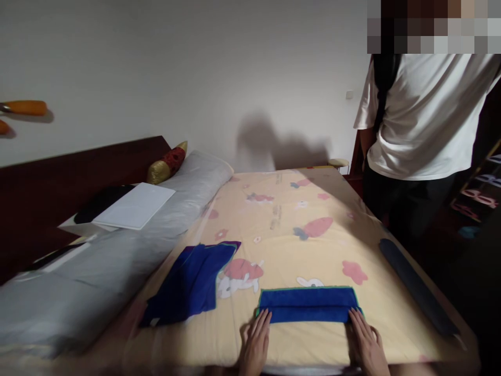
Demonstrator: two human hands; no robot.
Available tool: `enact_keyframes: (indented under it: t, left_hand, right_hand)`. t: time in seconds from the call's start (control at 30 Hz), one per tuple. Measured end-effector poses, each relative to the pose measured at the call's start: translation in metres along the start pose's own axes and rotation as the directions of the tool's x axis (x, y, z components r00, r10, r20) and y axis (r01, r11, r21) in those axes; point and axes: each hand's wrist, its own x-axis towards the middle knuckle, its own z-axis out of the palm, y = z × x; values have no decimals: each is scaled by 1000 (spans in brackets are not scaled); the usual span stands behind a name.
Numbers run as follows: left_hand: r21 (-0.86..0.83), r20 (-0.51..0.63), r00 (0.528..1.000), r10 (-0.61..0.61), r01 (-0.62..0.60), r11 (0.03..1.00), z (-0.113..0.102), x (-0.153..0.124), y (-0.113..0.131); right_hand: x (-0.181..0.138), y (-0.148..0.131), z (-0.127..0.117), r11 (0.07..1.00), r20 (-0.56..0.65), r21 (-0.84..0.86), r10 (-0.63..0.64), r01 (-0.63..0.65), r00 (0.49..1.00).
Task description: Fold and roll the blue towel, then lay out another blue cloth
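Note:
A blue towel with green edging [309,304] lies folded into a long strip on the bed, with a crease running along its length. My left hand [257,337] rests on its near left corner, fingers stretched out flat. At the near right corner, the fingertips of my right hand [367,337] touch the cloth, also extended. Further left lies a stack of blue cloths [191,284], loosely spread, with a purple corner showing at the top and a small white tag at the lower left.
A patterned sheet [282,250] covers the bed. Grey bedding [129,271] runs along the left, bearing a white flat box [135,206] and a red-gold cushion [168,163]. A dark rolled item [417,287] lies at the right edge. A person in a white shirt [430,115] stands beyond.

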Motion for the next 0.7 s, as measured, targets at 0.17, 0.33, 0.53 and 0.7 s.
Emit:
enact_keyframes:
  t: [0.17,0.33,0.53,0.7]
  left_hand:
    - [-140,173,957,-231,256,956,-19,42,19]
    - [-140,295,941,-167,215,966,-40,76,9]
    - [-105,299,934,-195,235,966,-31,67,33]
    - [-258,217,976,0,57,965,3,63,90]
  right_hand:
    - [50,-18,-25,994,69,-100,45,-38,997]
    - [89,-12,-53,992,152,-122,13,6,988]
    - [69,-25,-39,984,93,-177,49,-32,994]
    - [59,-78,1,989,17,-12,-146,146,989]
